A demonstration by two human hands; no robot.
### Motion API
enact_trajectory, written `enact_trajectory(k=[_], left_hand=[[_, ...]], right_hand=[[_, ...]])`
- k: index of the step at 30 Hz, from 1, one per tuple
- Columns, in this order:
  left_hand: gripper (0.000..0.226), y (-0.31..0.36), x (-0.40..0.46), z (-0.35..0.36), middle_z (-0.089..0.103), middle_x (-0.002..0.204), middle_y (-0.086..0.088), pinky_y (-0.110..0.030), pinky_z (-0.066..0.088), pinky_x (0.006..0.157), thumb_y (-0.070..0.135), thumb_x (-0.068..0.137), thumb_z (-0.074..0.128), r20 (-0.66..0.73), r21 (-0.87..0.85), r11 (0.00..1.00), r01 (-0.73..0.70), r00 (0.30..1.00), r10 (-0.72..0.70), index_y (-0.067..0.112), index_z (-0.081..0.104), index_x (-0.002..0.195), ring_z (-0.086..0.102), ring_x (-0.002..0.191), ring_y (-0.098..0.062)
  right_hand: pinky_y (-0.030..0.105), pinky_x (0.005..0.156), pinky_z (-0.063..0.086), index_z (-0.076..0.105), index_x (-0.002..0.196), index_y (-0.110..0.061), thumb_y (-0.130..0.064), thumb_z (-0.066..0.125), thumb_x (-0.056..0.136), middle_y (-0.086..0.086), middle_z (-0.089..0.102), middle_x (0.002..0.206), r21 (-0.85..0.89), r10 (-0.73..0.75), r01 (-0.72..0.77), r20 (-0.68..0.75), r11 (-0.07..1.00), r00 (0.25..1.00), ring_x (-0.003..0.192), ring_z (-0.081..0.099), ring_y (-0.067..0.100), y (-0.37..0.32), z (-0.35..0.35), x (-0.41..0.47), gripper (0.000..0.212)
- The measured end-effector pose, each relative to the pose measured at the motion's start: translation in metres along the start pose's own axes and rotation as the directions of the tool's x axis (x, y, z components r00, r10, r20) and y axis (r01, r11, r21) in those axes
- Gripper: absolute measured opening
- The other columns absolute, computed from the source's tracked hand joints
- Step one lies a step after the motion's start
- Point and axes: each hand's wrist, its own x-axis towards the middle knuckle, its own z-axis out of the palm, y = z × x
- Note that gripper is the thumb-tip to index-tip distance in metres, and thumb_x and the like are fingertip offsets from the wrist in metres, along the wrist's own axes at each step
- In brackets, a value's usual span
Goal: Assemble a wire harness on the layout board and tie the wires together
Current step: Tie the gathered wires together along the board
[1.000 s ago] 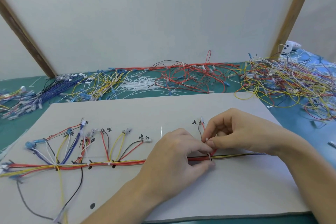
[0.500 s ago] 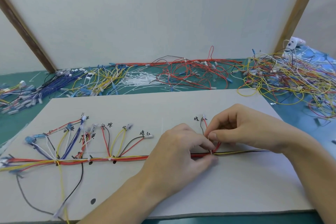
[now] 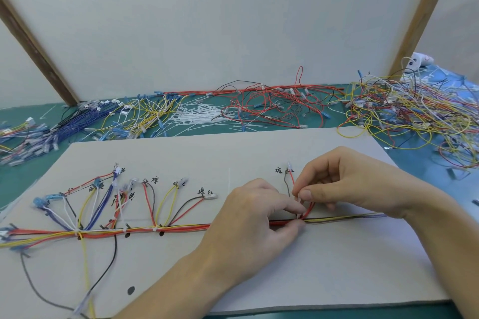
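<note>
The wire harness [image 3: 181,228] lies along the layout board [image 3: 324,280]. Left hand [image 3: 248,228] pinches the trunk; right hand [image 3: 344,184] pinches the cable tie [image 3: 298,202]. Pull the tie straight and snug, keeping the branch wires inside.

Left hand [image 3: 255,217] hides wire bundle [image 3: 155,229] midsection; board labels [image 3: 204,191] blurred.

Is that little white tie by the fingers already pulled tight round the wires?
Cannot tell. The right hand pinches the white tie upright above the wire bundle, but fingers hide its loop.
</note>
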Motion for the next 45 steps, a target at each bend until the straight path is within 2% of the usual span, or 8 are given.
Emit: enact_trajectory(k=[4, 9, 15, 20, 24, 28, 35, 45], left_hand=[[0.020, -0.0020, 0.0000, 0.0006, 0.052, 0.078, 0.042, -0.015, 0.049, 0.078, 0.024, 0.077, 0.085, -0.006, 0.002, 1.000, 0.007, 1.000, -0.007, 0.030, 0.082, 0.096, 0.063, 0.087, 0.000], [0.019, -0.0037, -0.0008, 0.0011, 0.072, 0.083, 0.022, -0.018, 0.051, 0.077, 0.024, 0.078, 0.085, -0.011, -0.005, 1.000, 0.020, 1.000, -0.021, 0.030, 0.083, 0.096, 0.064, 0.089, -0.002], [0.020, -0.0011, -0.0004, 0.0001, 0.051, 0.080, 0.043, -0.018, 0.051, 0.077, 0.022, 0.079, 0.085, -0.009, -0.010, 1.000, 0.007, 1.000, -0.007, 0.029, 0.083, 0.098, 0.064, 0.089, 0.000], [0.020, -0.0015, -0.0011, 0.0004, 0.052, 0.079, 0.041, -0.022, 0.054, 0.076, 0.022, 0.080, 0.085, 0.005, -0.019, 1.000, 0.006, 1.000, -0.005, 0.029, 0.083, 0.098, 0.064, 0.091, -0.003], [0.020, -0.0022, -0.0007, 0.0004, 0.050, 0.081, 0.045, -0.013, 0.050, 0.076, 0.022, 0.079, 0.086, -0.014, -0.015, 1.000, 0.000, 1.000, 0.000, 0.029, 0.083, 0.097, 0.063, 0.091, -0.002], [0.018, -0.0040, -0.0014, 0.0009, 0.059, 0.080, 0.037, -0.020, 0.052, 0.078, 0.023, 0.079, 0.085, -0.009, -0.017, 1.000, -0.007, 1.000, 0.007, 0.028, 0.083, 0.096, 0.064, 0.089, -0.003], [0.019, -0.0057, -0.0017, 0.0014, 0.055, 0.085, 0.051, -0.009, 0.048, 0.076, 0.025, 0.078, 0.082, -0.023, -0.035, 0.999, 0.000, 1.000, 0.000, 0.030, 0.082, 0.097, 0.064, 0.087, 0.000], [0.020, -0.0067, -0.0017, 0.0016, 0.055, 0.080, 0.048, -0.008, 0.047, 0.074, 0.027, 0.077, 0.082, -0.011, -0.027, 1.000, 0.005, 1.000, -0.005, 0.032, 0.082, 0.097, 0.064, 0.087, 0.001]], right_hand=[[0.022, 0.058, 0.051, 0.081, 0.095, -0.015, -0.011, 0.074, 0.092, 0.011, 0.079, 0.086, -0.003, 0.003, -0.003, 0.002, 1.000, 1.000, 0.068, 0.058, 0.018, -0.0005, -0.0012, 0.0001, 0.008], [0.022, 0.058, 0.051, 0.081, 0.094, -0.015, -0.009, 0.074, 0.093, 0.011, 0.079, 0.085, -0.008, 0.003, -0.003, 0.003, 1.000, 1.000, 0.066, 0.059, 0.014, -0.0001, -0.0011, -0.0001, 0.009], [0.022, 0.058, 0.051, 0.081, 0.094, -0.016, -0.011, 0.075, 0.093, 0.012, 0.079, 0.085, -0.006, 0.004, -0.004, -0.002, 1.000, 1.000, 0.068, 0.059, 0.018, 0.0006, -0.0007, 0.0004, 0.008], [0.021, 0.058, 0.051, 0.081, 0.094, -0.015, -0.011, 0.074, 0.093, 0.011, 0.079, 0.086, -0.007, 0.000, 0.000, 0.007, 1.000, 1.000, 0.068, 0.061, 0.014, 0.0014, -0.0009, 0.0000, 0.008], [0.022, 0.058, 0.051, 0.080, 0.094, -0.015, -0.011, 0.074, 0.093, 0.012, 0.079, 0.086, -0.001, 0.000, 0.000, 0.005, 1.000, 1.000, 0.067, 0.060, 0.015, 0.0014, -0.0008, 0.0000, 0.007], [0.022, 0.058, 0.051, 0.081, 0.092, -0.015, -0.010, 0.074, 0.093, 0.012, 0.079, 0.086, -0.002, 0.000, 0.000, -0.008, 1.000, 1.000, 0.072, 0.063, 0.017, 0.0007, 0.0008, 0.0001, 0.008], [0.021, 0.058, 0.050, 0.080, 0.092, -0.014, -0.011, 0.075, 0.093, 0.010, 0.079, 0.083, -0.008, 0.003, -0.003, -0.005, 1.000, 1.000, 0.067, 0.063, 0.010, -0.0010, 0.0006, -0.0012, 0.007], [0.021, 0.059, 0.049, 0.079, 0.093, -0.015, -0.016, 0.079, 0.090, 0.019, 0.077, 0.086, 0.001, -0.001, 0.001, 0.011, 1.000, 1.000, 0.072, 0.057, 0.023, 0.0011, 0.0006, -0.0007, 0.003]])
